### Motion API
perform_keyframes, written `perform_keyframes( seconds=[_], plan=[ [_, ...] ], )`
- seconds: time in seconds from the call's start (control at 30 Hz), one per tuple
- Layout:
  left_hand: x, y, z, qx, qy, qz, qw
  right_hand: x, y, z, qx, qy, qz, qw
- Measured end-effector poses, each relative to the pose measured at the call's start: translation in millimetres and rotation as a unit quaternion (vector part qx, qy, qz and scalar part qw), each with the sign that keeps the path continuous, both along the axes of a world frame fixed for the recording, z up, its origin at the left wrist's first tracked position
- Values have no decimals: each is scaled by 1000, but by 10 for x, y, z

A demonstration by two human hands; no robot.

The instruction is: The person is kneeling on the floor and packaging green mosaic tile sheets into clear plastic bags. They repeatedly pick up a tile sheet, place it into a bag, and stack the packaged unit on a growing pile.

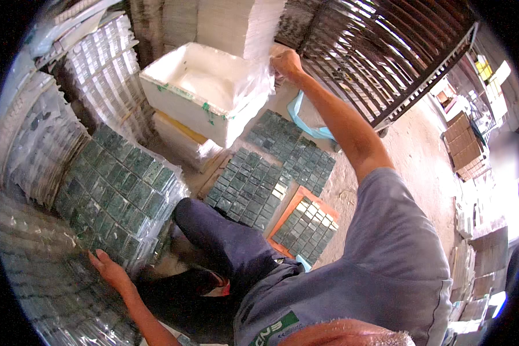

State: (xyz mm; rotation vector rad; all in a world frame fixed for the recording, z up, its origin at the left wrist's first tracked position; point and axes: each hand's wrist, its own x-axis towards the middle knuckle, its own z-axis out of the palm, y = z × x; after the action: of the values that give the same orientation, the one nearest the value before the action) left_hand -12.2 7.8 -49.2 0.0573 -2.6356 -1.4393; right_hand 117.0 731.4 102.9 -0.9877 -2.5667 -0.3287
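Tile stack (112, 193), topped with squares of green mosaic, at the person's left. The left hand (111, 271) lies at the stack's near edge, fingers extended and unclenched; whether they bear on the tiles cannot be told. The right hand (286, 62) reaches to clear film (260, 86) at the right corner of a white box (184, 95); its fingers are bent, but blur hides whether they grip the film.

Probable faults: film caught on the box's rim could drag the box off the lower carton (184, 144), since it is perched on it; pressure on the stack's near edge alone could make its upper sheets slide.

Containers: the white box shows a pale interior, with film over its right corner; any other contents are indistinct. The lower carton's contents are hidden. An orange tray or board (278, 247), on the floor (409, 150), carries a small mosaic sheet (307, 230), set toward its right edge and near corner.
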Motion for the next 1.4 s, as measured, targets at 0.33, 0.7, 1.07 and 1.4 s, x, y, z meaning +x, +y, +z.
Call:
perform_keyframes(
  seconds=[0.33, 0.7, 1.07, 1.4],
  plan=[
    [284, 148, 345, 27, 45, 45, 998, 423, -1363, 976, -488, 531, 209, 660],
    [1395, 1294, 1428, 30, 286, -249, 925, 1084, -2813, 1315, -600, 301, 261, 693],
    [1435, 1766, 1649, 205, 121, -384, 892, 1344, -3339, 1021, -679, 165, 259, 666],
    [1657, 1401, 1725, 305, -82, -329, 890, 1194, -3238, 249, -782, 129, 259, 551]
  ],
)
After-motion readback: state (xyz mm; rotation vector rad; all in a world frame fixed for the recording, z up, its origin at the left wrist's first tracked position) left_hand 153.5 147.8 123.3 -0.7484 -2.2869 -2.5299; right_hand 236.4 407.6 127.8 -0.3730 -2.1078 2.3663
